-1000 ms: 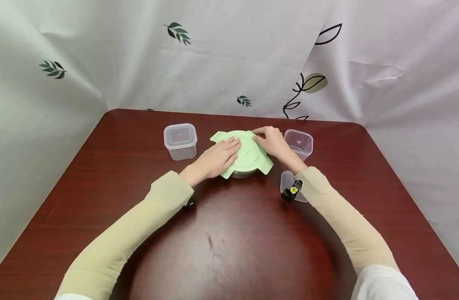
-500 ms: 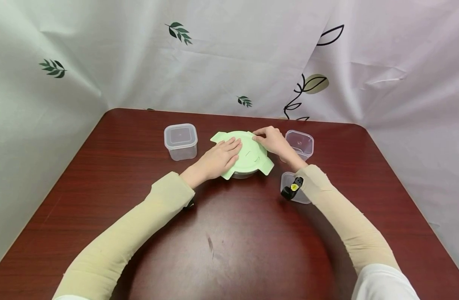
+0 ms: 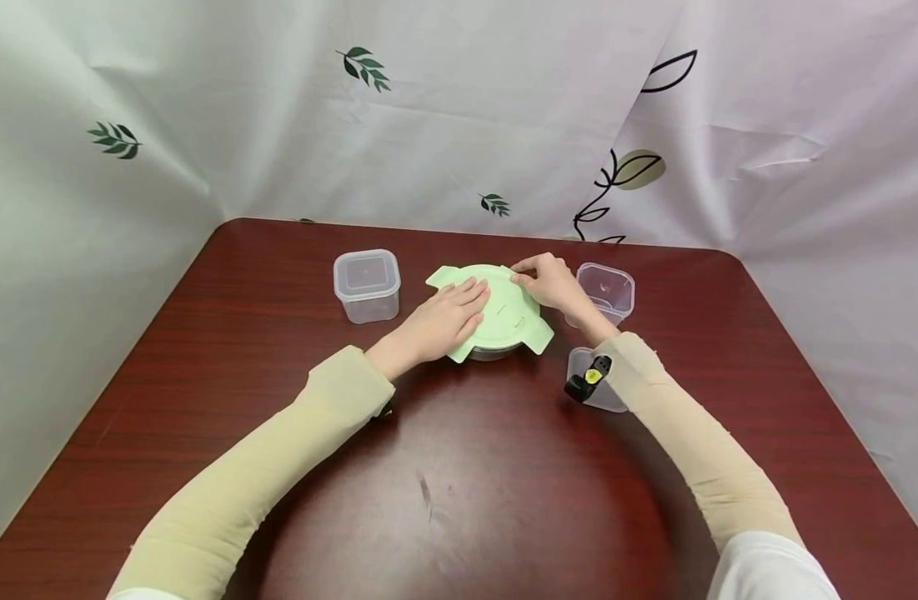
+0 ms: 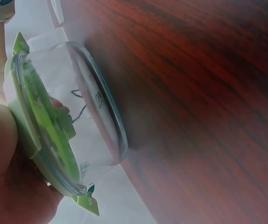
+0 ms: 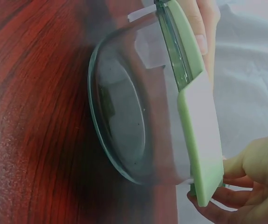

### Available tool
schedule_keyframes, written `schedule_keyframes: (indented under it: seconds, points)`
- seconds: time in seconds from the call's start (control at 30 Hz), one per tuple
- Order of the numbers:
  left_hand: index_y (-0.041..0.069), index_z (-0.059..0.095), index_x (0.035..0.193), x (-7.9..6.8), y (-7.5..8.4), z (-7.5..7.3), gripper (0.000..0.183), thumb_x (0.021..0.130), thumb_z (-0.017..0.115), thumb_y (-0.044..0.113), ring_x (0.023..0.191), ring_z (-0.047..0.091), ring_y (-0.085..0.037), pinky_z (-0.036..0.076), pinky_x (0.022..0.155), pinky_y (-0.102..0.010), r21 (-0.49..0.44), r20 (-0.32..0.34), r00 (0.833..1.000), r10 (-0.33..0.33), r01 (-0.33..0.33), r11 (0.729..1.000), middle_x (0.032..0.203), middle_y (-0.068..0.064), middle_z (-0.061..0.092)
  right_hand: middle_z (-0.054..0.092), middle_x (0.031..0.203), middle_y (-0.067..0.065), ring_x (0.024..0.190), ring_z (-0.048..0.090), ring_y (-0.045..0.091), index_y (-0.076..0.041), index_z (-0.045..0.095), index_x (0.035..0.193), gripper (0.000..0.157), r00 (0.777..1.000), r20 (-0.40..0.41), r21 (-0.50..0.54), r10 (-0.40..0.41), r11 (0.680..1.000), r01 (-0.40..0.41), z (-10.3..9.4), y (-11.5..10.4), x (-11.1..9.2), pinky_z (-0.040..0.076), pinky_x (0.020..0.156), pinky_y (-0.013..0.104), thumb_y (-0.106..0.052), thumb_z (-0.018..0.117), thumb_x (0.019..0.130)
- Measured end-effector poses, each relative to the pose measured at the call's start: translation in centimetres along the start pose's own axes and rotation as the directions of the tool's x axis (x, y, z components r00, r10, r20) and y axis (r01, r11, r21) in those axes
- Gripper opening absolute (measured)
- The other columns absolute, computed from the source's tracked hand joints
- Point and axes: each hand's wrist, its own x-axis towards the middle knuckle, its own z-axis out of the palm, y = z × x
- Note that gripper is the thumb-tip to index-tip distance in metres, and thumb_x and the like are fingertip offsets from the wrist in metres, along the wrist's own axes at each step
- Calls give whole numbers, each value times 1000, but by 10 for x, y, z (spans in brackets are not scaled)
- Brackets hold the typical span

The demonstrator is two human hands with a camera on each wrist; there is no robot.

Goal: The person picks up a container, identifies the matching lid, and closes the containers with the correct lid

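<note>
Spanning the near part of the table (image 3: 428, 467): 2 beige sleeves (image 3: 226, 492). Farther in, 1 loose clear lid (image 3: 607, 399) lies flat, partly covered by the right wrist. Next, the glass bowl (image 5: 120, 107) stands upright between the hands, topped by a green lid (image 3: 507, 312). Left hand (image 3: 439, 320): laid across the green lid's left side, fingers straight, nothing gripped. Right hand (image 3: 553, 283): at the green lid's far right, thumb and fingers pinching its edge. Bowl flanked by 2 clear tubs: lidded tub (image 3: 372, 309) left, apart; open tub (image 3: 614, 287) right, partly behind the right wrist. Beyond the table: leaf-print cloth (image 3: 459, 125).
</note>
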Motion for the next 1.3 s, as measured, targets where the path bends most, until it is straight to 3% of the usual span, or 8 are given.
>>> schedule_keyframes:
  seconds: [0.4, 0.7, 1.1, 1.2, 1.3]
  points:
    - [-2, 38, 153, 1, -1, 2, 50, 109, 40, 21, 152, 23, -30, 19, 124, -48, 23, 3, 1000, 1, -1, 1000, 162, -15, 33, 68, 124, 21, 104, 64, 33, 3, 68, 127, 31, 999, -41, -5, -4, 1000, 4, 3, -3, 0, 52, 79, 39, -13, 58, 102]
    - [-1, 37, 154, 1, -1, 3, 50, 110, 39, 22, 153, 23, -29, 19, 124, -48, 23, 14, 1000, -2, 2, 1000, 162, -14, 32, 69, 123, 21, 95, 61, 30, 4, 68, 127, 31, 998, -59, 0, -4, 1000, 4, 7, -2, -4, 46, 73, 34, -13, 58, 103]
    - [-2, 37, 154, 1, -7, -2, 50, 109, 41, 21, 152, 24, -29, 19, 124, -48, -22, 16, 998, 57, -56, 998, 161, -14, 33, 67, 125, 24, 65, 51, 25, 4, 66, 130, 33, 989, -86, -52, -120, 992, 116, 5, 8, -13, 37, 58, 30, -14, 58, 103]
    - [-3, 38, 153, -1, -9, -3, 50, 109, 42, 20, 152, 24, -30, 19, 124, -48, -37, 22, 996, 81, -80, 996, 161, -15, 33, 68, 124, 24, 73, 60, 30, 5, 66, 129, 33, 976, -103, -68, -192, 980, 186, 5, 14, -19, 46, 64, 35, -12, 60, 102]
    - [-3, 39, 152, -3, -11, -4, 49, 109, 42, 20, 152, 25, -30, 19, 123, -48, -43, 17, 995, 99, -99, 994, 161, -16, 34, 68, 122, 24, 98, 68, 35, 6, 68, 125, 30, 949, -132, -85, -285, 957, 276, 4, 16, -26, 55, 82, 44, -7, 64, 99]
